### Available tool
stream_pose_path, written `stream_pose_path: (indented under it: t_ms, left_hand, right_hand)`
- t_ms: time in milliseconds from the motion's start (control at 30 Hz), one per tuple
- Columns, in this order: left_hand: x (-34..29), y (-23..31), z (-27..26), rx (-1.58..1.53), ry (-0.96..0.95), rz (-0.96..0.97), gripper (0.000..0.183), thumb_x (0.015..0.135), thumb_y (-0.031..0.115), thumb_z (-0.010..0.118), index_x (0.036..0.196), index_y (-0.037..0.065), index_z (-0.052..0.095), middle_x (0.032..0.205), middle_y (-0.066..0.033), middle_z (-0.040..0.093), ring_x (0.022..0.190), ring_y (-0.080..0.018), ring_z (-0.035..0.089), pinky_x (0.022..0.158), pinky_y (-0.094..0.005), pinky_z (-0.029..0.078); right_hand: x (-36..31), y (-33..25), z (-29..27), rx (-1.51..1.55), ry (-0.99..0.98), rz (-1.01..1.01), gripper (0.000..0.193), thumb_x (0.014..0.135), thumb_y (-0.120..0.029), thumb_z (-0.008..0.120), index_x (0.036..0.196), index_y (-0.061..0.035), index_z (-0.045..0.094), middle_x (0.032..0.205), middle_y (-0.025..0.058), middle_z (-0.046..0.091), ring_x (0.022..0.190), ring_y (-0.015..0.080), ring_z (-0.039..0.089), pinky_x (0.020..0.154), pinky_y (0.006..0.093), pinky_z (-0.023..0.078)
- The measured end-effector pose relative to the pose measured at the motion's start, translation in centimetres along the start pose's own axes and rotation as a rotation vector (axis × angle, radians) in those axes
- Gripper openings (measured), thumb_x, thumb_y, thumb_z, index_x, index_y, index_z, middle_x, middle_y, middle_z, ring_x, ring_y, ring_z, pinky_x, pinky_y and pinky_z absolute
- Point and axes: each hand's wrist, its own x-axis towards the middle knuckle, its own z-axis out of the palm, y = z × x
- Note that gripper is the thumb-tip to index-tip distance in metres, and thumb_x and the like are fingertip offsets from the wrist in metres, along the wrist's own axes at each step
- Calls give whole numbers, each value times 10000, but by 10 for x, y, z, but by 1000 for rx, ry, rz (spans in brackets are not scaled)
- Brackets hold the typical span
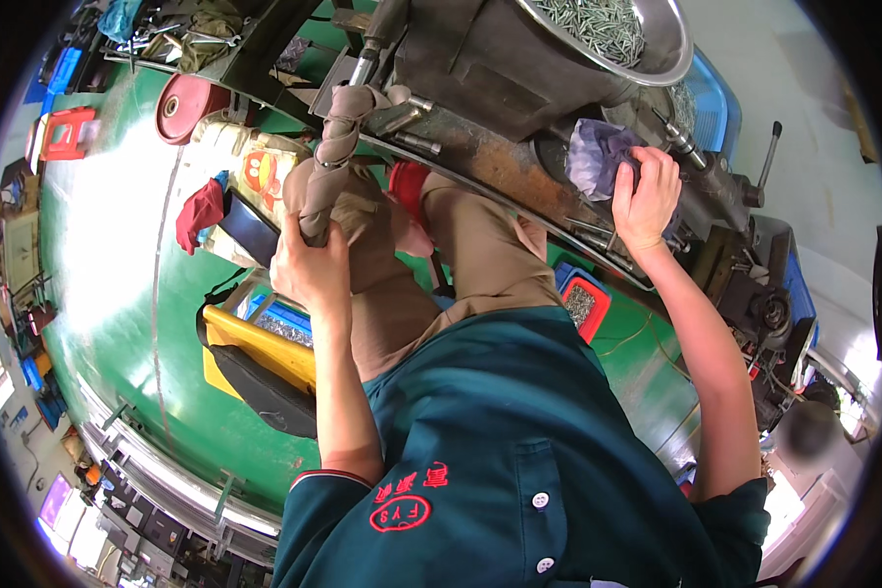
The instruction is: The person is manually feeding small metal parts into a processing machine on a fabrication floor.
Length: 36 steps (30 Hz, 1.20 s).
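Observation:
My left hand [310, 267] is closed around the lower end of a long lever handle [336, 142] wrapped in grey-brown cloth. The handle slants up to a metal shaft on the machine. On the right, my right hand [647, 201] rests with curled fingers on a crumpled purple-grey rag [590, 160]. The rag lies against the machine's round end, beside a metal spindle [681, 142]; what is under it is hidden. Below the rag, a rusty machine bed [505, 167] runs across in front of my knees.
Above the bed stands a steel bowl [671, 44] full of small metal pins, with a blue bin [715, 98] behind it. A yellow crate [255, 348] sits by my left leg. Near my right leg is a red tray [586, 306] of small parts. A red stool [67, 132] stands far left.

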Motion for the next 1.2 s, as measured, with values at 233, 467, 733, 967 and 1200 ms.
stream_pose_path:
  t_ms: [233, 467, 733, 967, 1200]
  left_hand:
    - [0, -3, 3, 6, 10, 8, 258, 649, 256, 614, 824, 77, 556, 677, -158, 582, 649, -341, 567, 575, -401, 425]
    - [-1, -3, 4, 28, -9, 31, 262, 628, 210, 642, 838, 87, 544, 681, -140, 578, 630, -330, 559, 544, -395, 419]
    - [0, -2, 6, 72, 3, 28, 221, 658, 202, 618, 846, 108, 547, 660, -143, 583, 618, -347, 563, 530, -409, 414]
    - [3, -7, 2, 75, -51, 34, 287, 659, 272, 619, 878, 99, 554, 695, -154, 585, 658, -337, 571, 576, -404, 437]
    - [-11, -23, -36, -383, 63, 149, 323, 686, 187, 588, 946, 6, 528, 877, -130, 519, 841, -240, 506, 774, -324, 396]
  right_hand:
    - [0, -1, -2, 44, -59, 0, 239, 775, -229, 493, 953, -70, 488, 937, 95, 491, 842, 290, 457, 705, 391, 343]
    - [-3, 2, -2, 80, -71, -31, 267, 788, -251, 483, 963, -49, 487, 942, 121, 486, 849, 302, 456, 715, 393, 338]
    - [0, 4, -1, 72, -79, -40, 287, 765, -242, 513, 978, -54, 481, 953, 117, 480, 857, 295, 456, 708, 389, 336]
    - [-3, 4, -7, 111, -86, -17, 361, 698, -198, 567, 1023, -66, 481, 984, 109, 485, 919, 302, 445, 768, 395, 340]
    - [-51, -12, -71, 390, 21, 74, 441, 776, -203, 512, 1148, 10, 406, 1144, 153, 442, 1012, 288, 436, 894, 384, 321]
